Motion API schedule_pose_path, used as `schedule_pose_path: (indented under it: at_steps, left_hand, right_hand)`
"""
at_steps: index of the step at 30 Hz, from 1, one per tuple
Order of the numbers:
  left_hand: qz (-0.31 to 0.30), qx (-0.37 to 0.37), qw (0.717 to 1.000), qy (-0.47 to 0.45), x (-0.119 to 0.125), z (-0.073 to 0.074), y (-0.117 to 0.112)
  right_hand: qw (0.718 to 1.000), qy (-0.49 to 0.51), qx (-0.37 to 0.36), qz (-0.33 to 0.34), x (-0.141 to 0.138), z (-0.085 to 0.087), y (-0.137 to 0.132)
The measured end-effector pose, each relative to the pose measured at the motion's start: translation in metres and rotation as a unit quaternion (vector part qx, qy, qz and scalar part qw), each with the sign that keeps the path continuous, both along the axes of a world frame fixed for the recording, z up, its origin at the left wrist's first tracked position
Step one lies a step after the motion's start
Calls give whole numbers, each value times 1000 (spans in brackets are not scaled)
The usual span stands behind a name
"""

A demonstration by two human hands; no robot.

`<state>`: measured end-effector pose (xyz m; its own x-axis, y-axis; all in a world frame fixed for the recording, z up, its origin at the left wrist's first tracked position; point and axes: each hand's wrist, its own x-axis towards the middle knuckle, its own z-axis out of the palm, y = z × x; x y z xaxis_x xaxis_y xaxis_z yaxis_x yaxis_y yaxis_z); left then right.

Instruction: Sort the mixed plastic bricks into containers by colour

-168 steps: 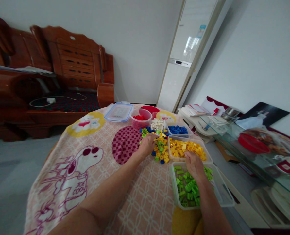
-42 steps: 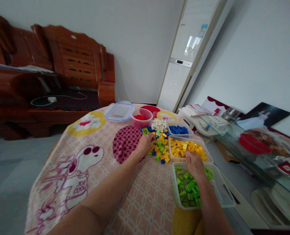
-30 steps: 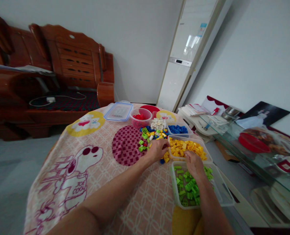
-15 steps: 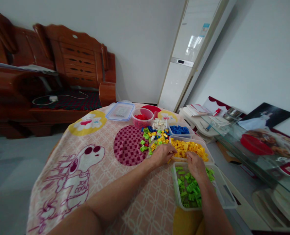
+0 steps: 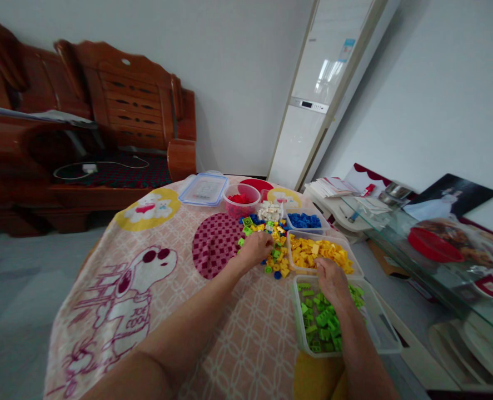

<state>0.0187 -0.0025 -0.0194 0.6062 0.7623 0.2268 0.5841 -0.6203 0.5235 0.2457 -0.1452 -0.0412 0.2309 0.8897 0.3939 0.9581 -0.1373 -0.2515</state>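
Observation:
My left hand (image 5: 256, 248) reaches over a pile of mixed building bricks (image 5: 280, 251) on the tablecloth. Its fingers are closed downward at the pile, and what they pinch, if anything, is hidden. My right hand (image 5: 332, 278) hovers at the near edge of a clear box of yellow bricks (image 5: 319, 251), fingers curled together; I cannot make out anything in them. Below that hand, partly covered by my forearm, stands a box of green bricks (image 5: 323, 322). Blue bricks (image 5: 304, 220) fill a smaller box behind. White bricks (image 5: 270, 210) and a round tub of red bricks (image 5: 240, 199) are farther left.
A blue-rimmed lid (image 5: 203, 189) lies at the table's far edge. The round table wears a patterned cloth (image 5: 154, 311). On the right a glass shelf (image 5: 400, 244) holds a red bowl (image 5: 434, 245) and papers. A wooden bench (image 5: 132, 105) stands at the back left.
My left hand has moved left, from the yellow box's edge to over the mixed pile, uncovering bricks at the pile's near side. My right hand has stayed almost in place.

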Motion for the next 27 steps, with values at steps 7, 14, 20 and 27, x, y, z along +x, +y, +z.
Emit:
schedule_pose_path:
  at_steps: [7,14,20,27]
  left_hand:
    - [18,-8,997,72,-10,-5,11]
    - [7,0,996,88,-12,-1,11]
    - [11,6,993,114,-13,2,9]
    - [8,-3,997,78,-10,-7,10]
  right_hand:
    - [1000,5,-7,1,1,0,0]
    - [1000,2,-11,5,1,-1,0]
    - [1000,3,-14,-3,0,0,1]
    - [1000,2,-12,-1,1,0,1]
